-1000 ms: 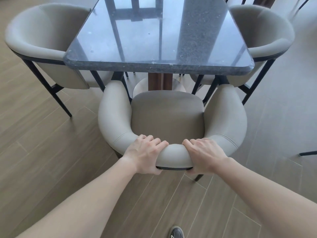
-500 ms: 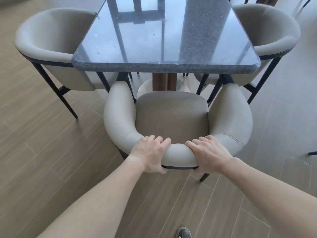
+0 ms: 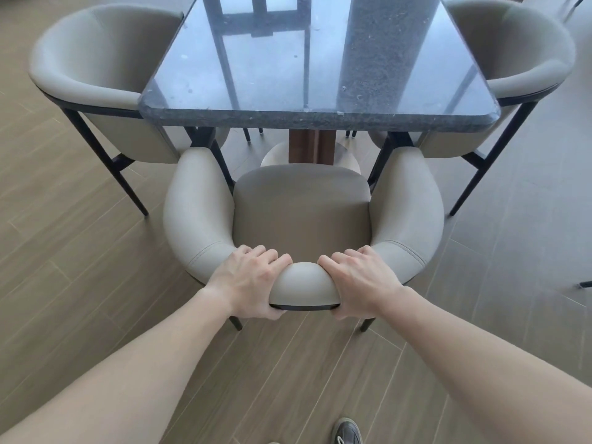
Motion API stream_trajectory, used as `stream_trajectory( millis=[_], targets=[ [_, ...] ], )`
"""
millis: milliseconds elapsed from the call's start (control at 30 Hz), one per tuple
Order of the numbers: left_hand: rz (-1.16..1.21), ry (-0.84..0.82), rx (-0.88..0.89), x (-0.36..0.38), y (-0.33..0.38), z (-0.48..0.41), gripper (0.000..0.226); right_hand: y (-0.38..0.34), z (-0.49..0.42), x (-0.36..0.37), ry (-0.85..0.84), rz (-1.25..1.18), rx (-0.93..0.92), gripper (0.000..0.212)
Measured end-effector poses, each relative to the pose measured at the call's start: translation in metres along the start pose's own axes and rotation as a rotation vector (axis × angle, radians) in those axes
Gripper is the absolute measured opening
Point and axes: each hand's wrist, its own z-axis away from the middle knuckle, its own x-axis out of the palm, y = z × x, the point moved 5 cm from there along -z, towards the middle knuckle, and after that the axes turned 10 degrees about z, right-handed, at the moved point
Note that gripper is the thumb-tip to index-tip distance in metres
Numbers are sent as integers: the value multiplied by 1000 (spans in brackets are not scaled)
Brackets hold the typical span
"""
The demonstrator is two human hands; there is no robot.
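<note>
Head view: both hands (image 3: 253,283) (image 3: 362,282) grip the chair (image 3: 301,213) backrest.

The shoe (image 3: 347,432) is cut by the bottom edge, the stone table (image 3: 288,75) runs off the top, and the gripped chair (image 3: 301,213) hides most of its rear legs (image 3: 237,322)

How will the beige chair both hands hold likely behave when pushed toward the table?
The chair probably slides, not rolls: its thin legs show no wheels. The padded backrest under the left hand and right hand likely gives slightly but grips well. Pushed high, it might tip.
</note>
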Motion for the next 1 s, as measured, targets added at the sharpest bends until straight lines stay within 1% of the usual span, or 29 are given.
stream_trajectory(
  millis=[133,267,433,700,800,867,1000],
  targets=[
    [8,36,29,-1,-1,-11,73,11,-6,-3,-5,8,-6,68],
    [10,62,9,-10,-3,-34,72,33,-21,-8,2,-6,21,69],
    [-1,77,1,-12,-8,-40,74,38,-27,-9,18,-7,30,69],
    [29,72,-47,-10,-7,-37,73,34,-25,-13,-19,-8,41,71],
    [39,57,-40,-7,-11,-29,73,24,-24,-11,-31,-14,32,71],
    [28,68,-18,-7,-14,-22,73,14,-23,-8,-25,-15,20,72],
    [29,62,-32,-8,-19,-17,77,9,-25,-8,1,-5,16,70]
  ],
)
